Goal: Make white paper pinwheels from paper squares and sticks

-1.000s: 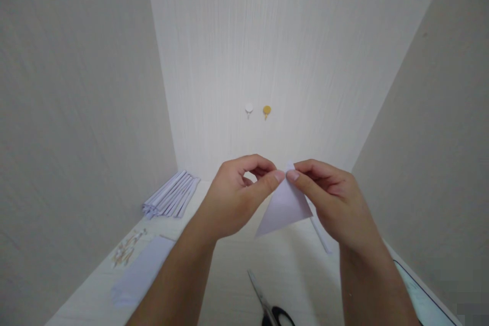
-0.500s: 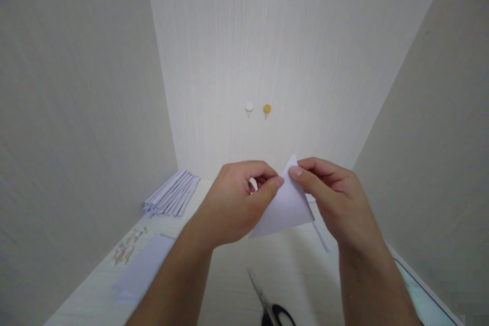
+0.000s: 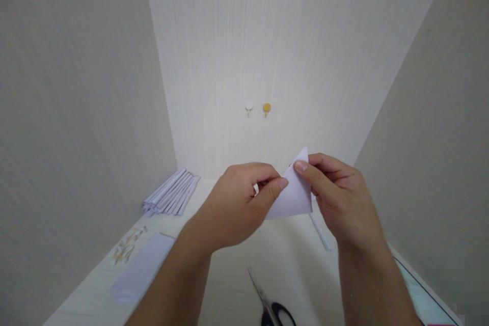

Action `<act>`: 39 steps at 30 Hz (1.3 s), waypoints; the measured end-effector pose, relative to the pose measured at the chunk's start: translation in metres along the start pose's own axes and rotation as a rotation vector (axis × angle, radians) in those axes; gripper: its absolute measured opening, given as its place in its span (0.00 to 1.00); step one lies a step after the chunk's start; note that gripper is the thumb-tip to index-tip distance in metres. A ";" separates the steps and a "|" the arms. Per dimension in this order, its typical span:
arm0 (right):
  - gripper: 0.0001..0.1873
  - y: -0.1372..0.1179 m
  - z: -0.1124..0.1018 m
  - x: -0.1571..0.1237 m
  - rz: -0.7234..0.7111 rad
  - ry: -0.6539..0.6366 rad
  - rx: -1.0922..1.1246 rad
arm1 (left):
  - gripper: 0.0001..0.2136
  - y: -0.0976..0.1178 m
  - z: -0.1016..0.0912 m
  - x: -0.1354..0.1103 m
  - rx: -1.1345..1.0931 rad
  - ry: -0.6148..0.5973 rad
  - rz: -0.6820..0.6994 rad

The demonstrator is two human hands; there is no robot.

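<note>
Between my two hands a folded white sheet of paper (image 3: pixel 292 198) is held up above the table, its pointed corner at the top. My left hand (image 3: pixel 244 204) pinches the slanted left edge between thumb and forefinger. Higher up, near the point, my right hand (image 3: pixel 336 188) grips the paper with its thumb on the near face and fingers behind. Part of the paper's lower left is hidden by my left hand. Below, scissors (image 3: pixel 263 298) with black handles lie on the table, cut off by the bottom edge.
A bundle of rolled or folded paper strips (image 3: pixel 171 192) lies at the back left. Nearer are small white-and-tan pieces (image 3: pixel 129 245) and flat white paper (image 3: pixel 147 267). One thin white strip (image 3: pixel 320 232) lies behind my right hand. Two hooks (image 3: pixel 266 108) are on the back wall.
The paper has turned and moved slightly up and to the right with both hands. Its point stands higher, and its lower edge has risen. The things on the table have stayed put.
</note>
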State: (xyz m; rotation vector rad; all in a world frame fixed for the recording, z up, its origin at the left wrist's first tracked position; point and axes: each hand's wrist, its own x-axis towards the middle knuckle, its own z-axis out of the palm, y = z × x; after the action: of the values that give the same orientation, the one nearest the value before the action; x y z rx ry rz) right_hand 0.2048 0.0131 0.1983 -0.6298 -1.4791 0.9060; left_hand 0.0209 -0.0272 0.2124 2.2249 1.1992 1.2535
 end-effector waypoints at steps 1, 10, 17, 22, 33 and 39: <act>0.10 0.001 0.000 0.000 0.002 -0.010 0.023 | 0.16 0.001 0.000 0.000 0.037 0.017 0.007; 0.15 0.004 -0.002 0.000 0.053 -0.010 0.021 | 0.18 0.002 -0.001 0.000 -0.087 -0.019 -0.018; 0.13 0.009 -0.007 0.002 0.047 0.010 0.104 | 0.17 0.000 0.000 0.001 -0.053 0.042 -0.037; 0.14 0.009 -0.005 0.000 0.138 -0.098 0.062 | 0.17 -0.003 0.002 0.002 -0.100 0.053 -0.043; 0.11 0.013 -0.015 0.003 0.104 0.099 0.110 | 0.17 -0.004 -0.006 0.000 -0.136 0.043 -0.076; 0.11 0.008 -0.016 0.004 0.162 -0.081 0.124 | 0.16 -0.009 -0.004 0.002 -0.156 0.083 -0.063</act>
State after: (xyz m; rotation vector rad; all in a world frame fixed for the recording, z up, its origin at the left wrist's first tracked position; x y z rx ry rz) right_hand 0.2189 0.0235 0.1929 -0.6336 -1.4462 1.1519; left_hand 0.0134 -0.0204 0.2099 2.0279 1.1493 1.3764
